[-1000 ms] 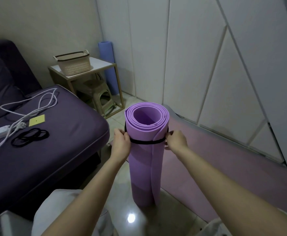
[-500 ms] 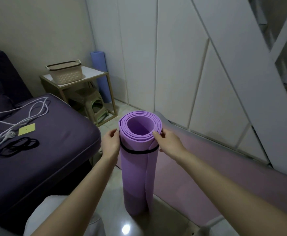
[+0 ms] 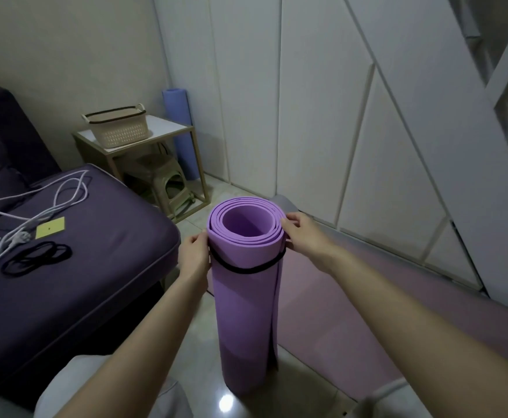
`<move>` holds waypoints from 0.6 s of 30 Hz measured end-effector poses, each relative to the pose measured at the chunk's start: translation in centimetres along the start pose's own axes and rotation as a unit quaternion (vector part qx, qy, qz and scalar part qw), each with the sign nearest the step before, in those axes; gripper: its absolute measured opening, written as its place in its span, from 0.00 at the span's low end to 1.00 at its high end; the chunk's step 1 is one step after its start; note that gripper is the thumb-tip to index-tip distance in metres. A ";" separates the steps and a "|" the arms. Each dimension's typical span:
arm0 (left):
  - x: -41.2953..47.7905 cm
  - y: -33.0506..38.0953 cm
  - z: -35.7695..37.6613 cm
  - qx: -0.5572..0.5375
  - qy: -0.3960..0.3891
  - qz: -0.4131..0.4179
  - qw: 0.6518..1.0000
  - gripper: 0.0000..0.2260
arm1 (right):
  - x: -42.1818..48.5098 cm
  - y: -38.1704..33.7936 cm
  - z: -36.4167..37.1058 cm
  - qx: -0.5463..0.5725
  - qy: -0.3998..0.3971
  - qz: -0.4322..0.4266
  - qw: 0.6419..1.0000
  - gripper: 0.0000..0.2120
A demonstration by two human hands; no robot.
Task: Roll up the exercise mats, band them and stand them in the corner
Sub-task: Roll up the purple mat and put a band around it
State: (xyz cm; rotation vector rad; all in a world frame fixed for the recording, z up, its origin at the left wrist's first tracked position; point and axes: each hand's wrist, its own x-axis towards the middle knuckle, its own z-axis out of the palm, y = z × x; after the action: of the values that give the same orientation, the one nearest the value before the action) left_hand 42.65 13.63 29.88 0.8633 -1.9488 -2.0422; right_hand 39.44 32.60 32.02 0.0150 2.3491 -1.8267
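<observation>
A purple mat [image 3: 246,315], rolled up, stands upright on the tiled floor in front of me. A black band [image 3: 246,270] circles it a little below the top. My left hand [image 3: 193,256] grips the roll's left side at band height. My right hand [image 3: 299,233] holds the right side at the top rim, fingertips on the outer layer. A blue rolled mat [image 3: 180,131] stands in the far corner. A pink mat [image 3: 373,315] lies flat on the floor to the right, along the wall panels.
A dark purple sofa [image 3: 74,291] at left carries spare black bands [image 3: 35,257], a white power cable [image 3: 35,206] and a yellow note [image 3: 50,232]. A side table [image 3: 168,128] with a beige basket [image 3: 117,126] and a stool [image 3: 162,176] under it stands before the corner.
Both hands have left the band and slid up to the roll's top edge. The band stays around the mat.
</observation>
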 end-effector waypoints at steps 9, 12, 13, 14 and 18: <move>-0.3 0.7 1.2 0.123 -0.100 0.068 0.985 0.10 | -2.5 2.8 -0.5 0.180 0.087 0.204 0.958 0.13; -0.1 0.6 1.5 0.134 -0.081 0.082 0.984 0.13 | -3.9 2.2 -0.3 0.217 0.037 0.216 0.951 0.13; 0.0 0.6 1.5 0.132 -0.076 0.081 0.985 0.14 | -4.1 2.2 -0.3 0.236 0.029 0.222 0.945 0.12; 0.0 0.5 1.5 0.131 -0.072 0.081 0.985 0.16 | -4.4 2.1 -0.4 0.259 0.020 0.231 0.938 0.12; 0.2 0.4 1.5 0.145 -0.062 0.083 0.984 0.17 | -5.2 2.1 0.2 0.383 -0.013 0.294 0.876 0.13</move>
State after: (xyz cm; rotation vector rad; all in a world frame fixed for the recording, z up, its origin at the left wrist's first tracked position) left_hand 41.63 14.75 30.11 0.6119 -2.3400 -1.7848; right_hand 44.79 33.41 30.67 0.7027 1.2246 -2.2006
